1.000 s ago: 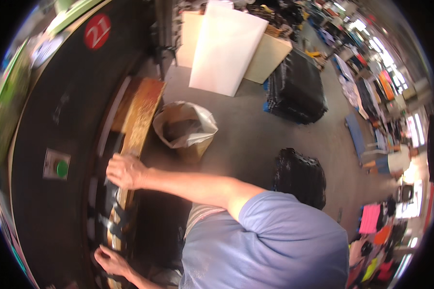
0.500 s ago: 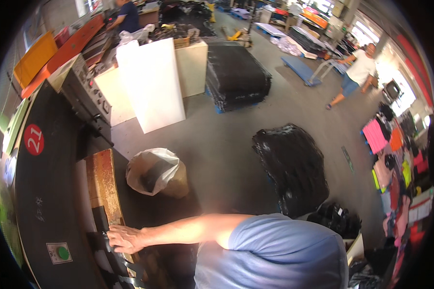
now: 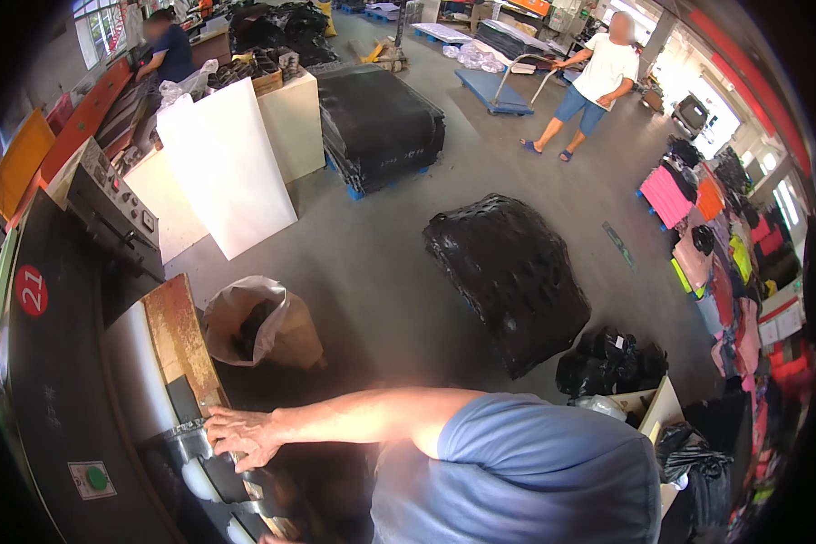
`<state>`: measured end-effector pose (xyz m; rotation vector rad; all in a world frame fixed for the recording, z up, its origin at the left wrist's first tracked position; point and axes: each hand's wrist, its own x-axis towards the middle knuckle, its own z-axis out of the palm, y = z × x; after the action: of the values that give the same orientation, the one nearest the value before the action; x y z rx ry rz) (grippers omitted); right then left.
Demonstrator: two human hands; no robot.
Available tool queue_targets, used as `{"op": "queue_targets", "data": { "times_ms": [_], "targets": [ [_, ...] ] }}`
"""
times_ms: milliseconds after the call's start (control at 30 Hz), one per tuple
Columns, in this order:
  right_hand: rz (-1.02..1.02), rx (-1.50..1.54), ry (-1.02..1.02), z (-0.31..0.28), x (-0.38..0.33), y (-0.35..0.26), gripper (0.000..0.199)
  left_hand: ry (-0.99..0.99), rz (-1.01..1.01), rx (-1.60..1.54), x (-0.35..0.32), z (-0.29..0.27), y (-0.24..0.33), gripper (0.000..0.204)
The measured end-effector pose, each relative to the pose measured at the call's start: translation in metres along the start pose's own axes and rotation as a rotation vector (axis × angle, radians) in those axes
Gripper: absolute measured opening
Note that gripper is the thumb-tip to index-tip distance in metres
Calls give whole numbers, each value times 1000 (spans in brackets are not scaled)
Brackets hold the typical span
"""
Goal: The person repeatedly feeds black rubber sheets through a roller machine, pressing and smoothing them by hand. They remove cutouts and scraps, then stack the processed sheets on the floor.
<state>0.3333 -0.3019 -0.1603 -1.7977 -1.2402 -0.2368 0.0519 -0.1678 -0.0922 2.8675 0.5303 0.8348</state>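
Note:
From the shoulder in a blue-grey short sleeve (image 3: 535, 444), my right arm reaches left to a dark machine (image 3: 63, 381). My right hand (image 3: 249, 435) is closed with bent fingers at the edge of a shiny black sheet (image 3: 186, 440), which has pale oval patches. Beside that sheet runs a worn wooden board (image 3: 179, 326), with a whitish panel (image 3: 136, 363) on its machine side. Only a sliver of my left hand (image 3: 276, 539) shows at the bottom rim, its fingers mostly cut off. A green button (image 3: 96, 478) sits on the machine front.
An open pale sack (image 3: 272, 335) stands near the board. Black sheets (image 3: 508, 272) lie stacked on the floor, with another black stack (image 3: 381, 122) farther back. White boards (image 3: 227, 172) lean nearby. One person (image 3: 607, 72) holds a blue trolley (image 3: 494, 91); another (image 3: 168, 50) stands far left.
The view has shifted, so the floor stacks sit farther left and higher. More of the whitish panel and the shiny black sheet shows. My right hand stays at the sheet; my left hand's edge has appeared.

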Motion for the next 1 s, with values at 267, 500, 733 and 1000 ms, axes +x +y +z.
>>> {"op": "queue_targets", "data": {
  "times_ms": [267,500,733,1000],
  "targets": [
    [-22,-56,82,-54,-21,-29,45,-118,-93,-363,7,30,53,30],
    [13,-22,48,-80,70,-35,31,-161,-240,-387,5,23,57,25],
    [-296,-8,-385,16,182,-30,93,-203,-313,-523,36,-3,53,23],
    [-266,-142,-553,46,213,-8,97,221,-776,-24,14,-73,-42,29]
  ]
}}
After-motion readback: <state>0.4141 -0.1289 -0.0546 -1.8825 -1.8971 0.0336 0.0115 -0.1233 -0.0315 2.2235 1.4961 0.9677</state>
